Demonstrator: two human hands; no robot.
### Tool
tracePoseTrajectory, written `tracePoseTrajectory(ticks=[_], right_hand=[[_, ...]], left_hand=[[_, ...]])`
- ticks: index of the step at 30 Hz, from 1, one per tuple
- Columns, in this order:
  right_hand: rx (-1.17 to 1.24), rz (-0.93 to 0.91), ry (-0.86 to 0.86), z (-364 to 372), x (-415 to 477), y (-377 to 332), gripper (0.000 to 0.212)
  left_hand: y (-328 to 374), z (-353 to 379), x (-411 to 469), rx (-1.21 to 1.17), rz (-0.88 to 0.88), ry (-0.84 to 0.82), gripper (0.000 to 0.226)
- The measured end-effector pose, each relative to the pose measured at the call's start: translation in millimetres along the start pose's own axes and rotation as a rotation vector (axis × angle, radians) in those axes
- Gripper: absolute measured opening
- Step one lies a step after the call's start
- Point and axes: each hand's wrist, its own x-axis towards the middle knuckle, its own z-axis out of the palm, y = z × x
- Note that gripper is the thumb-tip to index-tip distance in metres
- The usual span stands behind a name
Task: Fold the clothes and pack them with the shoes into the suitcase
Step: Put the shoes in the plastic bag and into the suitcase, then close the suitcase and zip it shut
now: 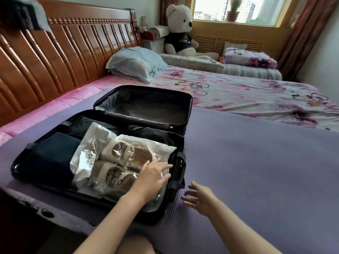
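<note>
So that the shoes (119,162) sit flat in the suitcase (146,105), they are pressed by the spread left hand (153,174) — right hand (200,198) slack, empty.

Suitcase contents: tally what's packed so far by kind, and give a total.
Shoes: 2, inside the bag
Clear plastic bag: 1
Folded dark garments: 3 visible
Total: 6

My one camera rides on my head, looking forward and down across the bed (256,162). It hangs close over the open suitcase (143,87) at lower left, with the window (229,10) far off at upper right.
</note>
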Motion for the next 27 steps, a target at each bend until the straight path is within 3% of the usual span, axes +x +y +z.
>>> tracePoseTrajectory(ticks=[3, 8, 12, 16, 22, 27], right_hand=[[0.162, -0.003, 0.038, 6.6, 5.2, 4.2, 0.027], [0.266, 0.065, -0.046, 8.5, 7.0, -2.4, 0.007], [0.318, -0.054, 0.073, -4.2, 3.6, -5.0, 0.028], [0.183, -0.282, 0.076, -32.2, -21.2, -7.7, 0.022], [-0.119, -0.363, 0.019, -65.7, -24.6, -1.4, 0.015], [-0.677, -0.552, 0.170, -86.3, 18.7, 5.1, 0.034]], left_hand=[[6.9, 5.5, -3.5, -0.051, 0.027, 0.045, 0.034], [18.8, 14.2, -8.2, -0.038, 0.076, 0.002, 0.037], [22.9, 20.7, -4.5, 0.001, 0.088, 0.003, 0.038], [34.5, 30.9, 0.2, 0.104, 0.142, -0.029, 0.045], [52.9, 53.4, 9.5, 0.158, 0.165, -0.072, 0.029], [48.3, 56.3, 8.6, 0.112, 0.143, -0.053, 0.020]])
